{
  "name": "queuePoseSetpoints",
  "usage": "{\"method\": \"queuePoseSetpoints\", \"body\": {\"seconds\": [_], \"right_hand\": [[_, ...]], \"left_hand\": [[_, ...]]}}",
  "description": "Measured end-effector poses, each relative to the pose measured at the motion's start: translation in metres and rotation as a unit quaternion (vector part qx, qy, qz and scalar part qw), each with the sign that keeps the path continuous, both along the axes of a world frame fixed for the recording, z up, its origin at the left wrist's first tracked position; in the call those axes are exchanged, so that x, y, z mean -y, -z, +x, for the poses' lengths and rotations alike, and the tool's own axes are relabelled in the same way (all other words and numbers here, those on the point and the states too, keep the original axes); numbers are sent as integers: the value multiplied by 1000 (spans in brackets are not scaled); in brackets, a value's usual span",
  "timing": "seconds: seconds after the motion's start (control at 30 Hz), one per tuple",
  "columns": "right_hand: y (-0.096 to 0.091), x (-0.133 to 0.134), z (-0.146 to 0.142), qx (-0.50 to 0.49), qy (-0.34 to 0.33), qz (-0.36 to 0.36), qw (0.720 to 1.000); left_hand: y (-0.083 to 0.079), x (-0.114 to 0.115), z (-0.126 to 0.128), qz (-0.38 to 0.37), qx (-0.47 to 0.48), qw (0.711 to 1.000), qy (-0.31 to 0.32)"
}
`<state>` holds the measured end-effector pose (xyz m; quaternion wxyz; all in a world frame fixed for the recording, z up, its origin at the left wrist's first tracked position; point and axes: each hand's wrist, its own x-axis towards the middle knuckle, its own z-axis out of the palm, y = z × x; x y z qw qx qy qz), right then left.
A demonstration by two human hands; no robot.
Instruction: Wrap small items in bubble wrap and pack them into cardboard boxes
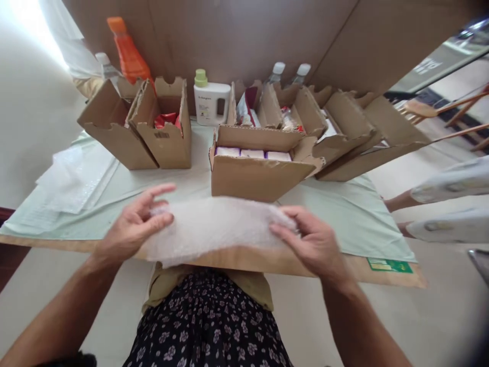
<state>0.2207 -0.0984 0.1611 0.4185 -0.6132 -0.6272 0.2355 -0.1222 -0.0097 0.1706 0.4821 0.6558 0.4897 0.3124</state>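
A folded sheet of white bubble wrap lies across the near edge of the table, held at both ends. My left hand pinches its left end between thumb and fingers. My right hand grips its right end. Just behind the wrap stands an open cardboard box with several white and purple packets lined up inside.
A pale green cloth covers the table. More open cardboard boxes stand at the back with red packets, a white detergent bottle, an orange bottle and clear bottles. A stack of bubble wrap sheets lies left. Another person's legs are at right.
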Motion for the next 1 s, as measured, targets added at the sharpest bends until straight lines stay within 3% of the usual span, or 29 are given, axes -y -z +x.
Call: {"method": "queuePoseSetpoints", "body": {"seconds": [0.1,0.2,0.3,0.37,0.43,0.53,0.7,0.8,0.87,0.93,1.0], "right_hand": [[-52,-35,28,10,93,128,987],[-83,-82,59,74,121,123,982],[-88,-122,85,227,106,-4,968],[-81,-141,97,340,97,-73,932],[-73,-155,102,412,78,-94,903],[-64,-169,99,462,51,-72,883],[-63,-174,89,502,51,-107,857],[-68,-159,96,492,58,-93,864],[-77,-146,101,477,74,-50,875],[-88,-135,102,460,88,0,884],[-99,-134,96,439,60,9,897]], "left_hand": [[-53,-37,36,166,55,984,-23],[-82,-83,85,292,-1,956,-28],[-81,-124,125,319,-158,934,20],[-70,-145,142,327,-269,905,52],[-60,-157,152,341,-355,867,73],[-54,-164,160,366,-415,827,100],[-68,-155,162,394,-456,784,149],[-80,-142,157,420,-430,790,119],[-86,-135,154,393,-394,822,124],[-89,-133,154,334,-349,858,176],[-87,-138,159,270,-330,873,237]]}}
